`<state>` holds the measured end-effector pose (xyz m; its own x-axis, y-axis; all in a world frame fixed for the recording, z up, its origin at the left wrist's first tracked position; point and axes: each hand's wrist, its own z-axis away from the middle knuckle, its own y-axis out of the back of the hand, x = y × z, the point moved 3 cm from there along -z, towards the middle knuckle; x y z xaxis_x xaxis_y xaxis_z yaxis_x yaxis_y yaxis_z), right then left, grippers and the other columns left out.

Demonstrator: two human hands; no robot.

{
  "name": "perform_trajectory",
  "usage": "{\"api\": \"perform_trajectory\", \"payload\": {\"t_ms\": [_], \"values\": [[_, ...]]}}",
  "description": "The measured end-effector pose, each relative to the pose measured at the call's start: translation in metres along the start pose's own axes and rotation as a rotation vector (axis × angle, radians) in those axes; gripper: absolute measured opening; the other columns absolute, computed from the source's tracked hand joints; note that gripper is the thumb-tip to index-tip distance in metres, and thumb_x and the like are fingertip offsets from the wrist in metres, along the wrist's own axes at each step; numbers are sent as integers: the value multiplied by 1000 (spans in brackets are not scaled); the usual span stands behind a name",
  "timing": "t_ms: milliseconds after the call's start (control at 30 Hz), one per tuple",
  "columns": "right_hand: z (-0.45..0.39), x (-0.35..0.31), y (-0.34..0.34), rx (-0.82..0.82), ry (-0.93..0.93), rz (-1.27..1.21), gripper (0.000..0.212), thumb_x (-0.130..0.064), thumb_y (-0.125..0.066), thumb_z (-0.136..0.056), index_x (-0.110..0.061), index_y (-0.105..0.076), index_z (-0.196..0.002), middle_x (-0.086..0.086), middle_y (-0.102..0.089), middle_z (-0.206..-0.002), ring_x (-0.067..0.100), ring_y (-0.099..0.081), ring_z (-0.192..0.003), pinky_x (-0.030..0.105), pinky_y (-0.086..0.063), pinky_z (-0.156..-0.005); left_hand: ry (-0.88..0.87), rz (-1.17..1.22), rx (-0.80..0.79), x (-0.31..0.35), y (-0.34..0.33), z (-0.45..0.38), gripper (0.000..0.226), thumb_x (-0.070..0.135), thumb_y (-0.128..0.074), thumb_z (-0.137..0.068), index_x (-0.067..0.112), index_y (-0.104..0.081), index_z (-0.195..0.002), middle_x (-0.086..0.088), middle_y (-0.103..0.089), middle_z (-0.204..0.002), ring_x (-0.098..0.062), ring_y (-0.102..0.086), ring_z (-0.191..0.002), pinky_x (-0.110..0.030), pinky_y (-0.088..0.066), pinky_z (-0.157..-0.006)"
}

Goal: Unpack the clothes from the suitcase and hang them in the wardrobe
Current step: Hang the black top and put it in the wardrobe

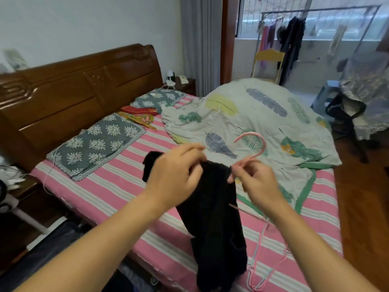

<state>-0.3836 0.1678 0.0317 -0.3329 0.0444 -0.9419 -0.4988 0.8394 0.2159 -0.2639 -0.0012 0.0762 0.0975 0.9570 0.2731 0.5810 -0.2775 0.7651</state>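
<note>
A person's two bare forearms reach forward over a bed (117,192) covered in a pink and white striped sheet. Between the hands, held up above the near edge of the bed, is a black garment (216,224) that hangs down in loose folds toward the bottom of the view. The left hand (176,175) has its fingers curled over the top of the black garment, gripping the fabric. The right hand (256,182) pinches the neck of a pink hanger (255,148) just beside the garment's top edge; the hanger's hook curves up above both hands. More thin hangers (265,268), pink and pale blue, lie on the sheet near the bed's near right corner, partly behind the hanging cloth.

A rumpled white quilt (263,123) printed with leaves and feathers is heaped across the far right of the bed. Two grey floral pillows (99,144) lie along the carved wooden headboard (80,89) at the left. A dark suitcase (48,249), blurred, sits on the floor at the lower left, beside the bed. Beyond the bed, a clothes rack (315,24) stands by the window.
</note>
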Motion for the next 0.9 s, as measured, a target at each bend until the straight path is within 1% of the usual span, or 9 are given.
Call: {"api": "perform_trajectory", "payload": {"t_ms": [100, 200, 300, 367, 467, 533, 633, 733, 900], "values": [[-18, -33, 8, -73, 51, -102, 17, -5, -60, -97, -7, -61, -80, 10, -70, -68, 17, -49, -51, 26, -39, -50, -172, -345, -232, -2, 14, -35, 38, 45, -36, -102, 22, -61, -118, 2, -65, -109, -22, -62, -100, -40, -49, -81], [-44, -46, 5, 0, 167, 132, 9, -18, -64, -95, -14, -63, -87, 2, -71, -77, 14, -62, -73, 27, -45, -67, -210, -454, -265, 2, 22, -60, 34, 46, -27, -104, 24, -53, -107, 3, -66, -95, -28, -65, -83, -39, -47, -59], [-38, -34, 4, 381, 269, 409, 11, -28, -60, -96, -18, -62, -92, -4, -60, -90, 14, -53, -85, 32, -42, -75, -18, -379, -278, -12, 28, -62, 19, 39, -38, -105, 27, -52, -109, -4, -70, -98, -35, -64, -89, -45, -52, -66], [-9, -7, -11, 442, 251, 357, 12, -25, -57, -97, -17, -61, -89, -4, -58, -86, 14, -51, -81, 36, -42, -75, 188, -287, -279, -24, 31, -49, 19, 35, -42, -105, 32, -56, -118, -6, -71, -108, -35, -64, -97, -44, -52, -75], [18, 56, -60, 12, 133, 377, 29, -30, -59, -88, -21, -61, -116, -5, -62, -112, 13, -56, -106, 39, -46, -95, 395, -53, -244, -39, 34, -25, 27, 31, -47, -105, 35, -61, -129, 5, -70, -121, -23, -62, -112, -41, -50, -92], [23, 88, -88, -228, 101, 450, 57, -31, -60, -87, -25, -45, -142, -6, -51, -139, 15, -44, -132, 40, -29, -117, 448, 47, -239, -50, 41, -11, 29, 31, -49, -105, 33, -63, -130, 12, -69, -122, -12, -61, -115, -39, -48, -100], [16, 88, -111, -280, 198, 465, 72, -24, -60, -87, -31, -29, -152, -10, -36, -154, 10, -27, -145, 37, -6, -125, 485, 135, -242, -67, 64, 11, 26, 26, -52, -105, 30, -69, -125, 20, -69, -118, 0, -61, -112, -30, -46, -102], [7, 67, -138, -320, 325, 407, 70, -22, -57, -84, -30, -36, -150, -8, -38, -152, 9, -25, -146, 37, -12, -124, 554, 194, -208, -85, 98, 38, 27, 22, -54, -104, 36, -70, -119, 28, -69, -116, 10, -59, -111, -17, -43, -98], [18, 33, -210, -494, 414, 232, 39, -41, -57, -86, -27, -62, -122, -21, -53, -116, 11, -43, -117, 33, -34, -102, 657, 254, -35, -111, 149, 82, 26, 15, -54, -104, 31, -72, -115, 26, -71, -110, 11, -63, -104, -9, -43, -90]]}}
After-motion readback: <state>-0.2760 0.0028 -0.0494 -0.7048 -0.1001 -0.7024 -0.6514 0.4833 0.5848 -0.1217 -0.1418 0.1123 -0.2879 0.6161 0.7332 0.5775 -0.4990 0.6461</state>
